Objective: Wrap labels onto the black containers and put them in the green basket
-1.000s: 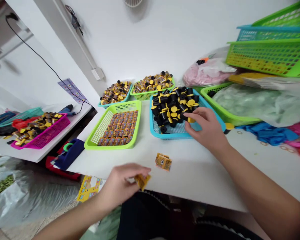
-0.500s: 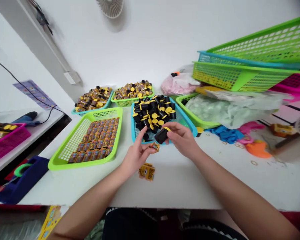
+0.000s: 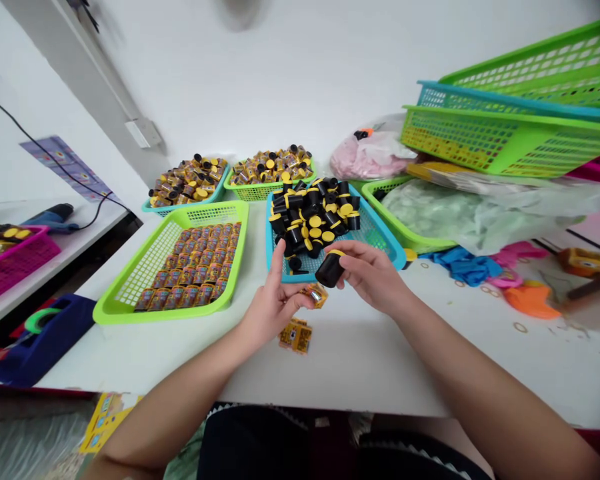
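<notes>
Between the fingers of my right hand (image 3: 373, 275) is a small black tub (image 3: 329, 270) with a yellow lid, tilted. My left hand (image 3: 277, 300) pinches a small printed label sleeve (image 3: 316, 295), yellow and shiny, with the index finger pointing up. The tub and the sleeve are close together but apart. Below them a few flat yellow sleeves (image 3: 296, 335) lie on the white table (image 3: 360, 360). Just beyond my hands stands a blue basket (image 3: 387, 250) heaped with plain black tubs (image 3: 310, 217).
To the left, a green basket (image 3: 105, 310) holds rows of labelled tubs (image 3: 195, 267). Two more full baskets stand behind. On the right are stacked baskets (image 3: 510, 140), a plastic bag (image 3: 445, 210) and blue, pink and orange scraps (image 3: 530, 300). A tape dispenser (image 3: 40, 343) sits far left.
My view has shifted slightly. Both hands keep their hold; the sleeve in my left hand now shows more openly, just below and left of the black tub.
</notes>
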`<state>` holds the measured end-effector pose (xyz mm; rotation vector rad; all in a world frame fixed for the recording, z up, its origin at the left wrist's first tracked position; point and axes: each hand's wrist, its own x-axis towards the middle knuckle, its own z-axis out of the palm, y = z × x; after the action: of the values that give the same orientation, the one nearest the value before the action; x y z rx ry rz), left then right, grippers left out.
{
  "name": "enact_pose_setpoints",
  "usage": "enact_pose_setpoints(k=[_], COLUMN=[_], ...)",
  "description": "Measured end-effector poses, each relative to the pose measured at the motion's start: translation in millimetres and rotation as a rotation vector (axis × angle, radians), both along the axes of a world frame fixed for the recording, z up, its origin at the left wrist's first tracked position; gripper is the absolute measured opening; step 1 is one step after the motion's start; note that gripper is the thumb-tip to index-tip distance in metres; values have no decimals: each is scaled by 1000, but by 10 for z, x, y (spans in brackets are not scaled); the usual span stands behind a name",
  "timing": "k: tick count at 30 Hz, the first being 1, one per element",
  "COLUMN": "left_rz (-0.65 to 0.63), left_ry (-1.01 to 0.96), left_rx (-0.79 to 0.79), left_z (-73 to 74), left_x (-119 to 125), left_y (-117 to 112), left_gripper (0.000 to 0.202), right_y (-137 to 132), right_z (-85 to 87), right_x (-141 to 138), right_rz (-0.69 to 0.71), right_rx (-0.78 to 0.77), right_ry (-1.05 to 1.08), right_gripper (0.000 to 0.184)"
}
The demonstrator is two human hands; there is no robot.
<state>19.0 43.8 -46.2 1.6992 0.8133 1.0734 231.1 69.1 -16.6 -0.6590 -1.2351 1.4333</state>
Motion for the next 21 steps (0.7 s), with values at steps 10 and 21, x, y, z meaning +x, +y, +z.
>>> enact_pose_setpoints(k=[10,21], left_rz=[46,163], left_ry=[-89,-195], left_rx=[-67,-64], left_z=[104,197], left_x=[52,118], left_y=[-58,-72], left_gripper=[111,129], right_y=[-15,-96], right_z=[-63,54], right_x=[19,-3], right_rz=[53,5], right_rx=[96,185], right_ry=[-113,-289], right_gripper=[30,32])
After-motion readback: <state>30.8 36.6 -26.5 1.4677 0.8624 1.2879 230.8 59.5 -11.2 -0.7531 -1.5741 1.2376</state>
